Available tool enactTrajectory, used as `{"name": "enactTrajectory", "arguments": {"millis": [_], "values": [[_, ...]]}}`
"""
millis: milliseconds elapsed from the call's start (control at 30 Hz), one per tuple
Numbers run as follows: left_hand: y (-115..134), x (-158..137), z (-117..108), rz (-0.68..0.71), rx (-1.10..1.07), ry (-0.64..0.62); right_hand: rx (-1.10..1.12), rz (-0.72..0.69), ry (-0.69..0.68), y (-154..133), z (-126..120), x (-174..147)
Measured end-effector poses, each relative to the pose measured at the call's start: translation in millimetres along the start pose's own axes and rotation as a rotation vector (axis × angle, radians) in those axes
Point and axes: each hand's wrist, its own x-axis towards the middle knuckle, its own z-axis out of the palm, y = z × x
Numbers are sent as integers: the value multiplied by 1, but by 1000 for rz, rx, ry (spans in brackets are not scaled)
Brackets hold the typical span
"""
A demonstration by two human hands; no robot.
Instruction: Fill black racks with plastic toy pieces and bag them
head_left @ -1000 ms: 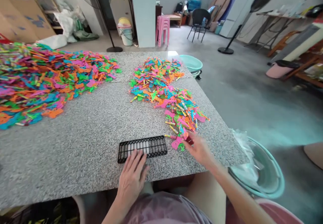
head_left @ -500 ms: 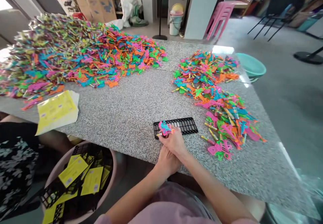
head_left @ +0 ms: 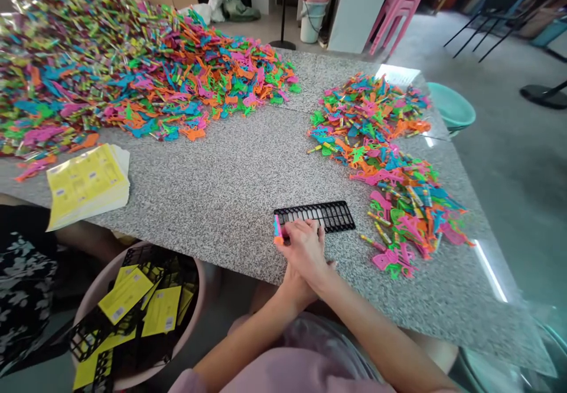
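My right hand [head_left: 305,245] lies over the left end of a black slotted plastic rack [head_left: 339,216]. Its fingers are closed round a few bright plastic pieces [head_left: 278,230], seen nearly edge-on in blue, pink and orange at the rack's left end. My left hand [head_left: 297,282] is beneath the right, wrists crossed, close to the table's front edge. Most of its fingers are hidden; only a fingertip pokes out on the right side. Pale strips show in some of the rack's slots.
Loose coloured plastic pieces form a heap [head_left: 390,145] on the right and a larger pile [head_left: 155,80] at back left. Yellow printed sheets [head_left: 88,180] lie left. Below, a tub [head_left: 199,298] holds yellow cards and black racks. Another person's patterned clothing [head_left: 26,286] shows at left.
The pink and blue pieces in my right hand have turned from face-up to edge-on and come down to the rack's left end. The camera view has shifted slightly.
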Motion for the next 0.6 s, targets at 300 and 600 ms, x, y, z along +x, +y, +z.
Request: {"name": "enactTrajectory", "arguments": {"millis": [300, 600], "values": [[-4, 3, 2, 87, 185, 206, -18, 119, 137, -29, -9, -5], [-25, -28, -40, 104, -72, 447, -293, 280, 285, 71, -92, -76]]}}
